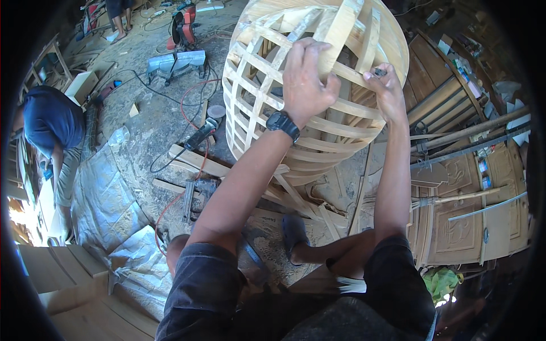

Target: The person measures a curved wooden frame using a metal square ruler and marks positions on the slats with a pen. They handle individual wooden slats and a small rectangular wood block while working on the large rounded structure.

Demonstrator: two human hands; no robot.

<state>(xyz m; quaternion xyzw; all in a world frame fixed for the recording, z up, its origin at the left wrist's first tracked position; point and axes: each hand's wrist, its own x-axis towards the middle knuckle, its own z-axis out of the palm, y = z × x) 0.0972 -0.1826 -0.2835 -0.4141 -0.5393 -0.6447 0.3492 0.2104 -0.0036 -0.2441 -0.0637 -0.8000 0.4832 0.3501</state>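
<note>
A large rounded lattice frame of pale wooden slats (250,62) stands in front of me, its bent strips crossing in an open grid. At its upper part my left hand (307,82), with a dark watch on the wrist, curls its fingers over an upright wooden slat (342,28), the thumb apart. Farther right, my right hand (389,94) pinches a small dark piece (379,72) between thumb and fingers beside a slat joint. Its exact kind is too small to make out.
Wood offcuts (207,165), an angle grinder (199,134) and a nail gun (196,199) lie on the floor at left, with cords around them. A red cut-off saw (182,25) stands farther back. At left a person (54,122) bends over. Carved wooden panels (455,227) lie at right.
</note>
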